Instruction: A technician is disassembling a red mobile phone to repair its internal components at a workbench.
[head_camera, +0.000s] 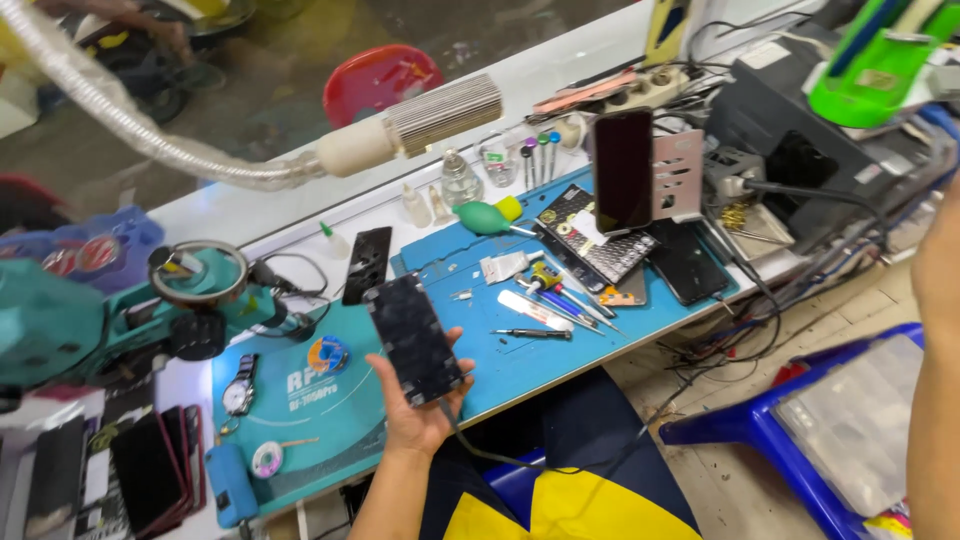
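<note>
My left hand (418, 412) holds a dark phone (414, 338) with a cracked screen, palm up, over the front edge of the blue work mat (520, 372). The phone tilts slightly, and a dark cable runs down from near the wrist. A small black screwdriver (530, 333) and several other hand tools (560, 298) lie on the mat just right of the phone. Only my right forearm (938, 330) shows along the right edge of the view; the hand itself is out of frame.
A phone on a stand (622, 170) faces me at the back. A green blower bulb (485, 217), small bottles, a wristwatch (240, 386), a teal ring-lamp device (195, 285) and stacked phones (150, 470) crowd the bench. A blue frame holding a clear organiser box (850, 420) sits on the floor.
</note>
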